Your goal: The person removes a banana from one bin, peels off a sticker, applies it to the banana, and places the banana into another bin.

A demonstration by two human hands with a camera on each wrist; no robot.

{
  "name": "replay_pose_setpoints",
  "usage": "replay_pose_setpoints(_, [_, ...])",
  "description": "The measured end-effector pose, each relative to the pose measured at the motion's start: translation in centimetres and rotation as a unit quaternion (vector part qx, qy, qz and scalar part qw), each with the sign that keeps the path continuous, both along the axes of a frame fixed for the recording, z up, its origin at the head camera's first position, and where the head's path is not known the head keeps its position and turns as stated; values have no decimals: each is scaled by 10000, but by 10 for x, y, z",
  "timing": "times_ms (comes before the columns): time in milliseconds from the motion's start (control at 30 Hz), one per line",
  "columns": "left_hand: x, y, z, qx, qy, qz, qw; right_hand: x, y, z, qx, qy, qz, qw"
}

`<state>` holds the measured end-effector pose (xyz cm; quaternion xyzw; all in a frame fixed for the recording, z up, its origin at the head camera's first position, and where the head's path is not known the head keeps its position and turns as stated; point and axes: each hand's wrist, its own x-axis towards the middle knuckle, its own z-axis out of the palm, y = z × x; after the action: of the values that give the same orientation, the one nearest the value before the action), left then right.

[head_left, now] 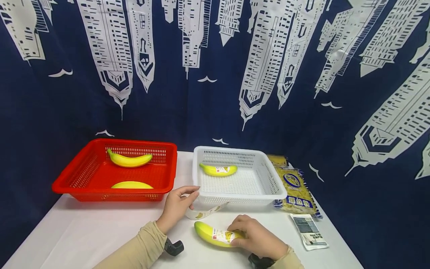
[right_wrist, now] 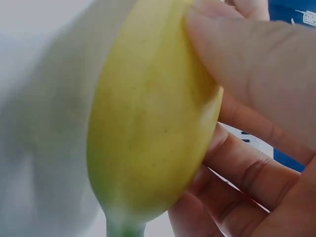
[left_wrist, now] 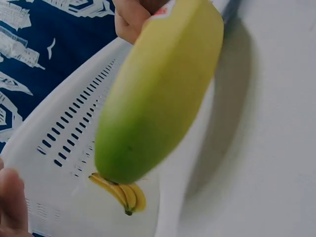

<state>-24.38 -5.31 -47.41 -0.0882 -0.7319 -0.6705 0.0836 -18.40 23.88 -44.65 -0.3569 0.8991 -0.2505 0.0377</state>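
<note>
My right hand (head_left: 256, 236) grips a yellow banana (head_left: 205, 232) with a green tip, low over the white table. A white label (head_left: 220, 235) with a banana picture lies on its side. In the right wrist view the thumb (right_wrist: 247, 64) presses one side of the banana (right_wrist: 148, 118), with the other fingers beneath. My left hand (head_left: 178, 207) pinches one end of a curling strip of labels (head_left: 207, 213), left of the banana and in front of the white basket. The left wrist view shows a banana picture on the strip (left_wrist: 123, 195) past the banana's green end.
A red basket (head_left: 78, 194) at the left holds two bananas without visible labels. The white basket (head_left: 282, 192) contains one labelled banana (head_left: 220, 170). Noodle packets (head_left: 295, 190) and a small sachet (head_left: 309, 231) lie at the right. A dark blue patterned curtain (head_left: 215, 112) hangs behind.
</note>
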Motion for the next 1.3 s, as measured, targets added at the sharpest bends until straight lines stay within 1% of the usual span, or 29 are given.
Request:
replay_pose_setpoints(100, [-1, -1, -2, 115, 34, 15, 9999, 0, 2, 7, -167, 81, 159, 9997])
replay_pose_setpoints(167, [-1, -1, -3, 162, 30, 33, 9999, -1, 3, 15, -404, 190, 338, 9984])
replay_pose_setpoints(267, [-1, -1, -5, 200, 8, 55, 9998, -5, 7, 33, -866, 358, 572, 9940])
replay_pose_setpoints(333, [-2, 0, -6, 197, 59, 47, 9998, -11, 9, 48, -1084, 536, 549, 9911])
replay_pose_setpoints(400, [-2, 0, -7, 185, 130, 19, 9997, -21, 12, 65, -1212, 706, 418, 9892])
replay_pose_setpoints(467, [-3, 0, -7, 190, 197, 12, 9996, -37, 12, 79, -1173, 854, 175, 9893])
replay_pose_setpoints(533, [-3, 0, -8, 201, 223, 47, 9995, -58, 9, 89, -970, 918, -104, 9910])
replay_pose_setpoints(600, [-4, -1, -8, 200, 246, 70, 9995, -82, 5, 94, -624, 872, -358, 9936])
replay_pose_setpoints(667, [-4, -1, -9, 194, 285, 95, 9994, -106, -1, 94, -173, 789, -496, 9955])
replay_pose_setpoints(767, [-5, -1, -10, 160, 341, 57, 9993, -137, -7, 92, 542, 469, -594, 9957])
replay_pose_setpoints(833, [-5, -1, -11, 171, 333, 20, 9993, -154, -11, 88, 934, 214, -593, 9936])
replay_pose_setpoints(933, [-6, -2, -12, 218, 268, -36, 9994, -175, -17, 82, 1353, -135, -532, 9893])
replay_pose_setpoints(1000, [-7, -3, -14, 261, 239, -77, 9993, -184, -20, 79, 1534, -251, -421, 9870])
replay_pose_setpoints(1100, [-6, -3, -15, 285, 205, -108, 9993, -190, -25, 74, 1738, -282, -291, 9839])
replay_pose_setpoints(1233, [-5, -4, -13, 288, 253, -111, 9992, -196, -32, 64, 1844, -207, -476, 9815])
replay_pose_setpoints(1300, [-5, -4, -12, 289, 284, -106, 9991, -201, -35, 57, 1937, -167, -639, 9788])
